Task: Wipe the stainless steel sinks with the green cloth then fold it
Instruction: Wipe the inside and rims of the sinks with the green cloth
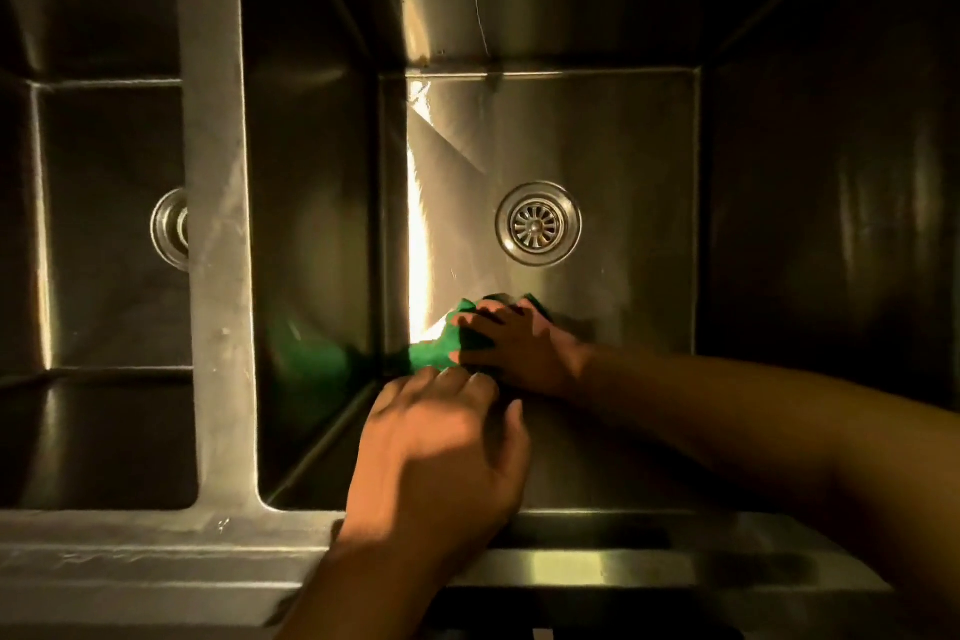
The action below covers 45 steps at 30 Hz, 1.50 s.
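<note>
Steel floor of the right sink [649, 120], near-left corner: the green cloth [434, 353] lies bunched under the right grip [514, 348], fingers spread flat upon it, while the left grip [436, 452] meets its near edge, hold indiscernible; drain [538, 224] beyond, left sink [114, 224] alongside.

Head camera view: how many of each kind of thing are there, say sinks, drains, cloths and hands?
stainless steel sinks: 2, left and right
drains: 2, right and left, the left one half hidden behind the divider
green cloth: 1
hands: 2, left hand and right hand
Total: 7
</note>
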### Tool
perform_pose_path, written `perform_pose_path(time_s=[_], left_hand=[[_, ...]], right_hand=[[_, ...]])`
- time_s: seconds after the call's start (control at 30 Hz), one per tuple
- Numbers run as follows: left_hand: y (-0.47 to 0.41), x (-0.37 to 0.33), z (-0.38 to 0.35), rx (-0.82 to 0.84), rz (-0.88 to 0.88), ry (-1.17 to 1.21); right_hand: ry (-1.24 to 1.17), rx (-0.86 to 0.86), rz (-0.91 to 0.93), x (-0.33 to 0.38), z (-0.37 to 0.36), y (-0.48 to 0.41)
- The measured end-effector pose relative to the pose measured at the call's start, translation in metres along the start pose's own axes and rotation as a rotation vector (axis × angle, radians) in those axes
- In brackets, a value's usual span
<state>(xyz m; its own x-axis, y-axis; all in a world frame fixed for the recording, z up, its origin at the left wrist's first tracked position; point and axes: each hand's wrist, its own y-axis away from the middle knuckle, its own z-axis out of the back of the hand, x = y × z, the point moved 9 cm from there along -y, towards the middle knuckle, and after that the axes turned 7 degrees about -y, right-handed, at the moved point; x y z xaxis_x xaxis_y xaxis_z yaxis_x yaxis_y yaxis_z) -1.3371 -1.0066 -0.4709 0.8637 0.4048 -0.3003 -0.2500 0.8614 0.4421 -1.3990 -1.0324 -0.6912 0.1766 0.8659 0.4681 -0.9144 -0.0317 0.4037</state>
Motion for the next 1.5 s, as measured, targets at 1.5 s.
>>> perform_pose_path(time_s=[1.5], left_hand=[[0.001,0.003,-0.003,-0.039,0.014,-0.046]], right_hand=[[-0.069,0.036,-0.162,-0.039,-0.015,0.043]])
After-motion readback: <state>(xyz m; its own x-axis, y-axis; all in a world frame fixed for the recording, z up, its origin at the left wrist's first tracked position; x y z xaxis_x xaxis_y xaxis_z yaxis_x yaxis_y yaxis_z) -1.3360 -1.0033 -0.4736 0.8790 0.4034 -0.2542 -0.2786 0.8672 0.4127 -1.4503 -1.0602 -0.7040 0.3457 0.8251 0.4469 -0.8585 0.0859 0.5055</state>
